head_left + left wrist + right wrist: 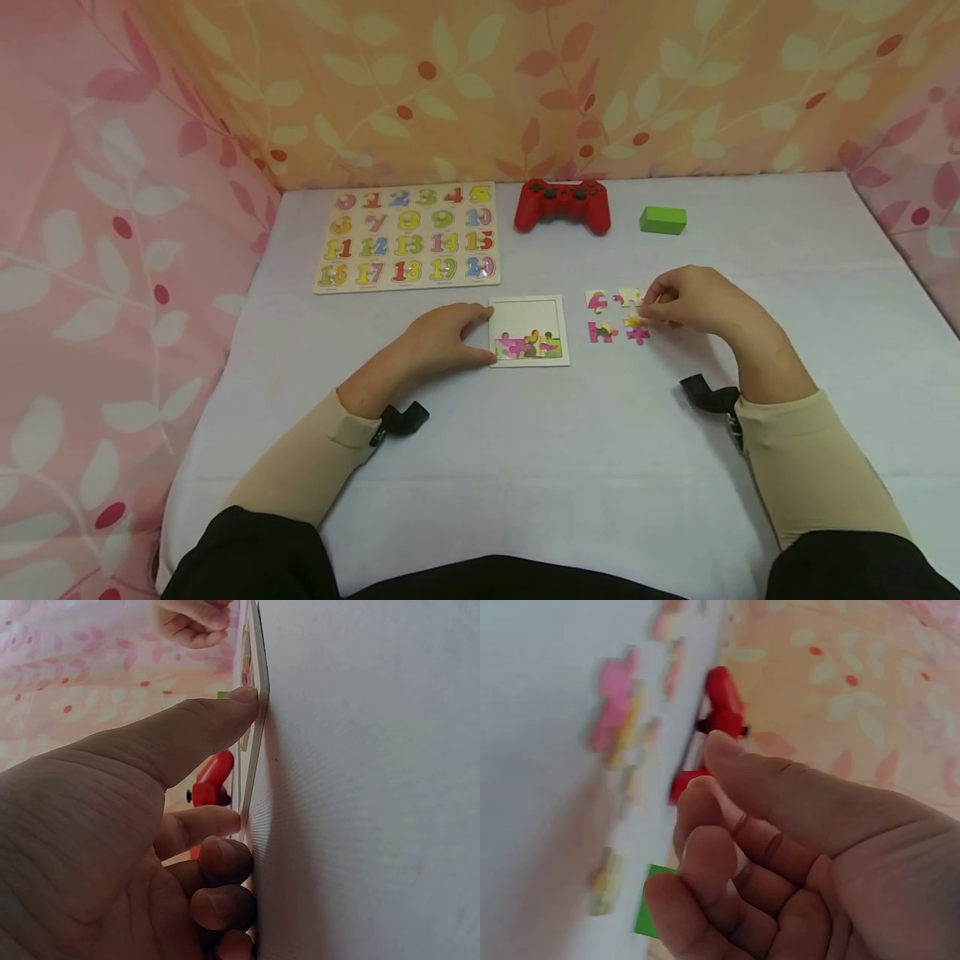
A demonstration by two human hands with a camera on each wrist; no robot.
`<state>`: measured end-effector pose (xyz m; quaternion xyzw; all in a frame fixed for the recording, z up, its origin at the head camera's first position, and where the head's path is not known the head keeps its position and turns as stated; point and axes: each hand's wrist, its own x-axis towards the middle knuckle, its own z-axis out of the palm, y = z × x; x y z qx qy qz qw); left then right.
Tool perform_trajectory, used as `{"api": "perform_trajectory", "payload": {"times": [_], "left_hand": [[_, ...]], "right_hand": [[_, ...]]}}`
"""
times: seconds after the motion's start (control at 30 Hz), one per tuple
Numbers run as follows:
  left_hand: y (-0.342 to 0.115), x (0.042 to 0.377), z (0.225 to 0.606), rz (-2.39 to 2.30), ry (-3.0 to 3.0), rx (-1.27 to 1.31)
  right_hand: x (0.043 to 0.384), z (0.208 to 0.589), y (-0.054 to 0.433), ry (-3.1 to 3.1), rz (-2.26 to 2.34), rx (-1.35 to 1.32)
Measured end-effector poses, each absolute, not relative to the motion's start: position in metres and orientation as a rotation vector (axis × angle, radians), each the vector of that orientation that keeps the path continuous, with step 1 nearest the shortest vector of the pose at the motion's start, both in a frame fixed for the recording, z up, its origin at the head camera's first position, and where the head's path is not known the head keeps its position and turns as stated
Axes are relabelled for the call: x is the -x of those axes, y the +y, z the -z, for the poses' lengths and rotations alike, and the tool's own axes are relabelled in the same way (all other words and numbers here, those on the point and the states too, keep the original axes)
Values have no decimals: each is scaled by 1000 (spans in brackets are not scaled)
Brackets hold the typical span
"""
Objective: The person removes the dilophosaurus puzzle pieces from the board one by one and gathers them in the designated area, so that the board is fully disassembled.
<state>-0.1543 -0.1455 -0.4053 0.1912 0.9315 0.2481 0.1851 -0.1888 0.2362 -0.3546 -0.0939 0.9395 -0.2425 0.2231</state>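
My left hand [442, 337] holds the left side of a small white puzzle board [525, 313], thumb at the near corner and index finger at the far one. In the left wrist view the thumb tip [244, 696] overlaps the board's edge. Joined pink, yellow and green pieces [528, 347] fill the near strip inside its frame. Just over the loose pieces, my right hand [693, 300] has loosely bent fingers with nothing visible between them. Around its fingertips lie a pink-and-yellow jigsaw piece [637, 332] and a pale piece [628, 297]; two others [596, 301] lie further left.
Behind the left hand lies a wooden number board [408, 237]. A red game controller [562, 206] and a green block [663, 220] sit along the back of the white-covered table [510, 467]. Floral curtains [480, 92] close off the back and sides.
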Motion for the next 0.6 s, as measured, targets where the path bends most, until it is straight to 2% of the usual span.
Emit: {"api": "perform_trajectory", "payload": {"times": [0.27,0.6], "left_hand": [[-146,155,406,-704,2626,-549],[-145,156,405,-709,2615,-539]], "right_hand": [[183,316,222,2695,766,341],[170,307,196,2694,891,424]]}}
